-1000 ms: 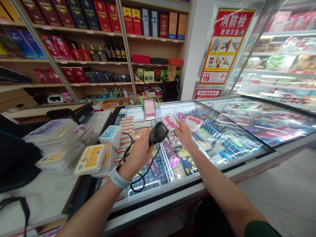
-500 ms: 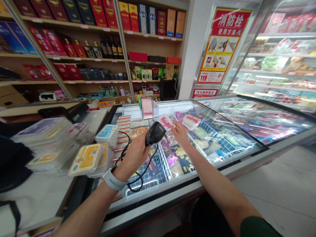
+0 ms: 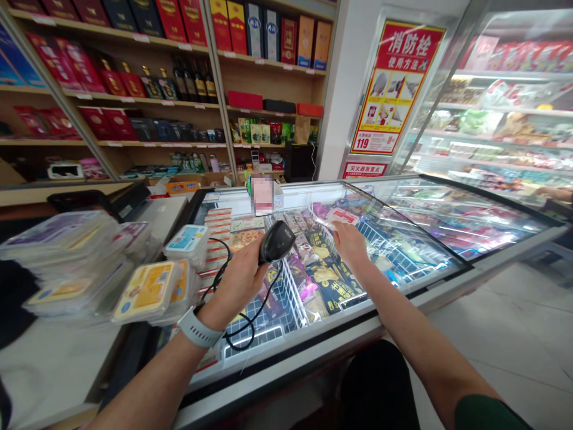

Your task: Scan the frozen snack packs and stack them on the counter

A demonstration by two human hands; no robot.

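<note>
My left hand (image 3: 239,272), with a grey watch band at its wrist, is wrapped around the handle of a black barcode scanner (image 3: 277,240). The scanner's head points right, and its cable (image 3: 250,325) loops below. My right hand (image 3: 352,246) pinches the near edge of a clear plastic food box (image 3: 344,216) with a red and white label. This box is over the glass-topped freezer, where a similar box lay before; whether one rests on the other, I cannot tell. Below it are wire baskets of frozen packets (image 3: 329,272).
Stacked plastic food boxes (image 3: 145,291) stand on the counter (image 3: 71,364) at left. A small object with a blurred front (image 3: 262,195) stands at the freezer's back edge. Behind are shelves of boxes and bottles (image 3: 192,80). Another person's hand (image 3: 555,192) shows at far right.
My right hand has moved right with the food box, to where a similar box lay. The scanner stays in my left hand, and the view has turned slightly right.
</note>
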